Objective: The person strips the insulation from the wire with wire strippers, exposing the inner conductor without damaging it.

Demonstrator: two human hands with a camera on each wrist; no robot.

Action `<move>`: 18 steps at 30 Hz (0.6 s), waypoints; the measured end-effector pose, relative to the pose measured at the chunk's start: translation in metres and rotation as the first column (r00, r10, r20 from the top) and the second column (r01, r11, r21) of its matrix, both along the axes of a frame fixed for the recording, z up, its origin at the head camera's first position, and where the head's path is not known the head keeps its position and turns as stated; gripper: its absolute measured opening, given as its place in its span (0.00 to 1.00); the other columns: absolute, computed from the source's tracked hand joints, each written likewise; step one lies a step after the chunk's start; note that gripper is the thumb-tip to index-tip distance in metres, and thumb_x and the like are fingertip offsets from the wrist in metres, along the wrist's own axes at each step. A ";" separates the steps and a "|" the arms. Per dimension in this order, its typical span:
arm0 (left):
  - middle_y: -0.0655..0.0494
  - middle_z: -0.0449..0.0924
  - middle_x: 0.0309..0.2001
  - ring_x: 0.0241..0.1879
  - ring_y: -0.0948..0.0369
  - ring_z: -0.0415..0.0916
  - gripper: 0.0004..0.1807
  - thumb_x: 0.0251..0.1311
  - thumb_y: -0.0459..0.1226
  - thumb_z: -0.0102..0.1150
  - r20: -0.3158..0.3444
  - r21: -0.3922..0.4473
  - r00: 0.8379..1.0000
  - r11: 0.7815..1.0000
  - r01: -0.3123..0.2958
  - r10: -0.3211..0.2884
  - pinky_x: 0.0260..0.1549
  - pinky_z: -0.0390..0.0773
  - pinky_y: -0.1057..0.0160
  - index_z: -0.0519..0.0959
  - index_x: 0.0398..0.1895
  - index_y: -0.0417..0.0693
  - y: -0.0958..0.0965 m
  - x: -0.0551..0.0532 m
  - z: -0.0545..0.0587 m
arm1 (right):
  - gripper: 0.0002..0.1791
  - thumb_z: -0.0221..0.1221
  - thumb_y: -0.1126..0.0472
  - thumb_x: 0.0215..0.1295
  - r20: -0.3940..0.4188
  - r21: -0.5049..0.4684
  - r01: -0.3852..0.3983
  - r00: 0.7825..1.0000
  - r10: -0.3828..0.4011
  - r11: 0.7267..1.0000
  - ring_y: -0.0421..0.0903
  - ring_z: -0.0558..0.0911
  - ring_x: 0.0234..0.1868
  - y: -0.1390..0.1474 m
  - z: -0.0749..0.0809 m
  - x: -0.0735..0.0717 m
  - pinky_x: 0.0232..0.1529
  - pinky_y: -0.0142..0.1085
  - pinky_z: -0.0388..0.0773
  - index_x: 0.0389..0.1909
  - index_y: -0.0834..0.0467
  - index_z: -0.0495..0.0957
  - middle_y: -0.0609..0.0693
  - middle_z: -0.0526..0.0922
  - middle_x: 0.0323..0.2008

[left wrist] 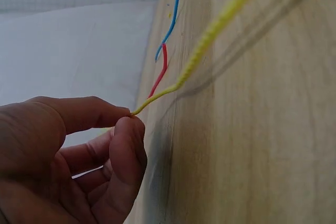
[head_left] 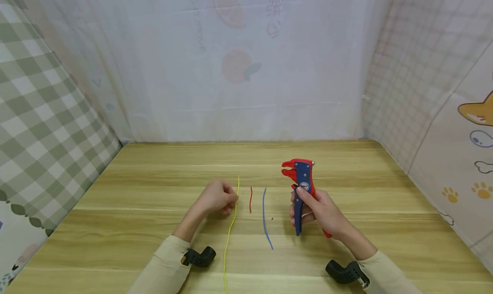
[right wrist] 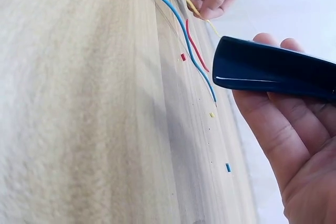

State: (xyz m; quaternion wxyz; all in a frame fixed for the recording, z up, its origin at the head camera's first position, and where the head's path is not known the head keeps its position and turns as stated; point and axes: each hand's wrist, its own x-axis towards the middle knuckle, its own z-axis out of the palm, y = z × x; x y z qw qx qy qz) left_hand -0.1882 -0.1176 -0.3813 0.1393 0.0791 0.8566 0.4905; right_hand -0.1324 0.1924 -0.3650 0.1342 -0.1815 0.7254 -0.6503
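Note:
Between thumb and index finger, my left hand (head_left: 218, 196) pinches a long yellow wire (head_left: 230, 233), which runs down to the front edge of the head view. The left wrist view shows the pinched part of the yellow wire (left wrist: 206, 43) lifted off the table, its shadow beside it. My right hand (head_left: 325, 210) grips a red and blue wire stripper (head_left: 304, 174) by its handles, upright, jaws pointing left and apart from the wires. A short red wire (head_left: 250, 200) and a longer blue wire (head_left: 264, 217) lie between the hands.
Small cut-off bits of insulation lie on the wooden table (head_left: 154, 251): a yellow bit (head_left: 278, 199), a red bit (head_left: 272, 218) and a blue bit (right wrist: 228, 167). White sheeting (head_left: 173, 93) hangs behind the table, with a checked cloth (head_left: 42, 84) at the left.

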 end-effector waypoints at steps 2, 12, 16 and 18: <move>0.54 0.78 0.18 0.14 0.64 0.72 0.09 0.65 0.28 0.60 -0.001 -0.045 1.000 0.999 -0.004 0.004 0.16 0.75 0.69 0.80 0.25 0.41 0.001 0.001 -0.001 | 0.21 0.42 0.50 0.88 0.002 0.008 0.004 1.000 -0.004 1.000 0.51 0.91 0.33 0.000 0.000 0.000 0.40 0.46 0.90 0.49 0.66 0.71 0.51 0.87 0.32; 0.59 0.71 0.14 0.13 0.65 0.65 0.07 0.64 0.30 0.60 -0.008 -0.167 1.000 0.986 0.015 -0.016 0.13 0.64 0.70 0.81 0.27 0.44 0.008 0.007 -0.004 | 0.25 0.43 0.50 0.88 0.019 0.030 0.011 1.000 -0.012 0.999 0.49 0.91 0.33 0.000 -0.001 0.000 0.40 0.46 0.90 0.50 0.71 0.69 0.52 0.86 0.33; 0.60 0.68 0.12 0.13 0.66 0.64 0.08 0.63 0.30 0.61 -0.049 -0.202 0.998 0.979 0.017 -0.027 0.13 0.63 0.71 0.81 0.25 0.45 0.009 0.007 -0.005 | 0.29 0.42 0.48 0.88 0.019 0.053 0.022 1.000 -0.023 0.998 0.51 0.92 0.34 0.003 0.000 -0.001 0.40 0.45 0.90 0.54 0.76 0.67 0.54 0.86 0.34; 0.61 0.67 0.12 0.13 0.66 0.64 0.09 0.63 0.30 0.61 -0.056 -0.206 0.998 0.978 0.018 -0.030 0.13 0.63 0.71 0.81 0.25 0.46 0.010 0.007 -0.004 | 0.32 0.40 0.46 0.88 0.013 0.062 0.025 1.000 -0.026 0.998 0.53 0.92 0.34 0.005 0.002 -0.002 0.41 0.45 0.90 0.56 0.77 0.66 0.54 0.87 0.34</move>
